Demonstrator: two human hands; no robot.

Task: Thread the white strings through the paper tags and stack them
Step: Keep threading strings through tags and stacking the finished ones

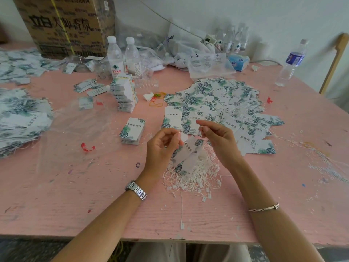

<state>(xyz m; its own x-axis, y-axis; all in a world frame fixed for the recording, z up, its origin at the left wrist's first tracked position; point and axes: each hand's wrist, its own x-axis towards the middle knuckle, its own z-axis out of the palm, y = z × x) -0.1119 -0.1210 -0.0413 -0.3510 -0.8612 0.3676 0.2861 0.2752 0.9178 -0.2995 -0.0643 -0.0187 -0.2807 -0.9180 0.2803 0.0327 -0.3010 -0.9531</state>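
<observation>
At the middle of the counter (pixel 75 186) our left hand (pixel 162 146) pinches two paper tags (pixel 186 153) above the white strings (pixel 190 178). Our right hand (pixel 217 140) has its fingertips closed, whether on a string we cannot tell. Many loose tags (pixel 222 103) wait at one o'clock, and seemingly threaded heaps (pixel 22 118) lie at nine, so much remains.

Both bare forearms reach in from below, converging. Left hand (pixel 162 148) raised, fingers (pixel 168 132) curled, thumb pinching paper tags (pixel 186 150). Right hand (pixel 219 142) just beside it, thumb and forefinger tips pressed together; anything held is too fine to see.
</observation>
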